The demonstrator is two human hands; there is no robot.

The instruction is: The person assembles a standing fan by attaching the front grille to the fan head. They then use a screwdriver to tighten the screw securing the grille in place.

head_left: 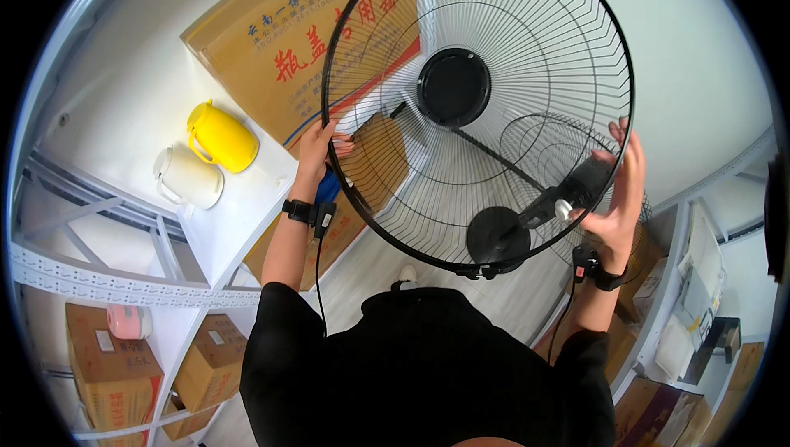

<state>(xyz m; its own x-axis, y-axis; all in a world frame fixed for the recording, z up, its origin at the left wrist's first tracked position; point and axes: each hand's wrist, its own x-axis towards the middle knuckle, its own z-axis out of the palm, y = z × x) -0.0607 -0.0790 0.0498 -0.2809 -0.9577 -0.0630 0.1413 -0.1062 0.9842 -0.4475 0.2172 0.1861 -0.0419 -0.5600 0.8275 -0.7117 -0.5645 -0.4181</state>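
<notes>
A large round black wire fan guard (454, 86), with a solid black disc at its centre, is held up in front of me. My left hand (317, 149) grips its left rim, fingers curled through the wires. Around the lower right rim is my right hand (619, 196), its thumb near a white knob (563, 209). Behind the wires stands a fan, with a black motor housing (586, 182), a dark pole (494, 155) and a round black disc (499, 238). A second, smaller-looking wire guard (547, 138) shows through beside the motor; my right fingertips are partly hidden there.
At the left, a yellow jug (226, 137) and a white jug (189, 177) stand on a white shelf (239, 221). A big cardboard box (255, 44) lies behind them. More boxes (115, 373) and a pink item (129, 321) fill lower shelving. Right shelving (658, 307) holds papers and packages.
</notes>
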